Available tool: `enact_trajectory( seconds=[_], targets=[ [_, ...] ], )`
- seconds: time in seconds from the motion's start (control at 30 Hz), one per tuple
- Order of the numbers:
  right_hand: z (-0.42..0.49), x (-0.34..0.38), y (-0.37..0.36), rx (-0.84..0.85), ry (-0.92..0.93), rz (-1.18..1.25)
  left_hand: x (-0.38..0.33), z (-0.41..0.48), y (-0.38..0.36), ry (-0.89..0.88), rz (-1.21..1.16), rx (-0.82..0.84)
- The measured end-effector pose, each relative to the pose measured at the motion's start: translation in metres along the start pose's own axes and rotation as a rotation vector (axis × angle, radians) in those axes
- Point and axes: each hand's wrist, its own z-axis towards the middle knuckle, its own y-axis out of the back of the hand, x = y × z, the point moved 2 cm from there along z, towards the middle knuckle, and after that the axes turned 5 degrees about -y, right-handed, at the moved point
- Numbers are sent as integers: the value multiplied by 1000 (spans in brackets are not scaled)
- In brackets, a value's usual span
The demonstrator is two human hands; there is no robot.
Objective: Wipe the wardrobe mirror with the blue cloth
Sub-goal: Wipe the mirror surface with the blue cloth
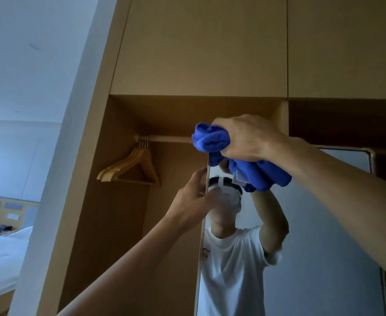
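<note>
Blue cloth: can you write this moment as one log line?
right hand: grips blue cloth at mirror top-left corner | left hand: holds mirror left edge | hangers: on rail

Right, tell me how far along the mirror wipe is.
Done: the right hand grips the bunched blue cloth. In hand: the cloth is at the top left corner of the mirror, while the left hand holds its left edge. Left: everything below; no wiped area can be told apart.

My left forearm (130, 258) and right forearm (338, 181) are bare. The mirror (324, 224) shows my white short-sleeved T-shirt (230, 270) with a small chest print, and a white head camera (227, 193) on a dark strap.
</note>
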Motion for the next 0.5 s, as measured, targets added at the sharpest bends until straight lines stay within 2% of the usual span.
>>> enact_trajectory(
  seconds=[0.1, 0.33, 0.5],
  targets=[
    [-2, 5, -6, -38, 100, -134, 7, -7, 0, 46, -79, -3],
    [-24, 10, -32, -79, 232, -266, 34, -41, -11, 91, -63, 15],
    [-45, 18, -52, -24, 292, -387, 48, -62, -18, 115, -24, 20]
  ],
)
